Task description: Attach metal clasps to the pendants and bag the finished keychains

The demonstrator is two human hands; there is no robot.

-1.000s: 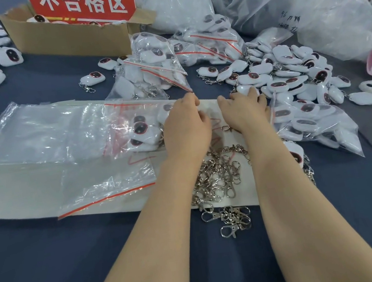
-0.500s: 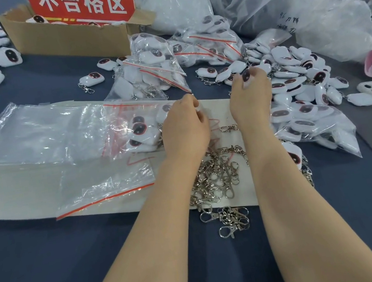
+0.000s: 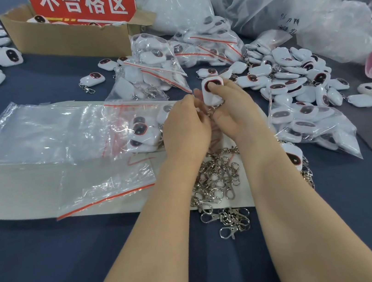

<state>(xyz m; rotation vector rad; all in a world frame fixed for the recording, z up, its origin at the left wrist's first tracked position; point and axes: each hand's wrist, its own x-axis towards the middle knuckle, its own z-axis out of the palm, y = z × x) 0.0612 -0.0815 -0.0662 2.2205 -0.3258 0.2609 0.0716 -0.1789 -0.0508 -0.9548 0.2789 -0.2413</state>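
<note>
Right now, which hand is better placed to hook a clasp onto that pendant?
Probably the left hand: its curled fingers sit at the lower end of the pendant, while the right hand grips it.

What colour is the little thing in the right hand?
The pendant is white with a dark, red-rimmed oval; head view.

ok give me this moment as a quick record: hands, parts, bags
right hand: grips a white pendant, dark face showing
left hand: fingers curled beside the pendant; what it pinches is hidden
clasps: loose pile between the forearms
clear bag: several white pendants inside, left of the hands
pendant heap: right of the hands
</note>
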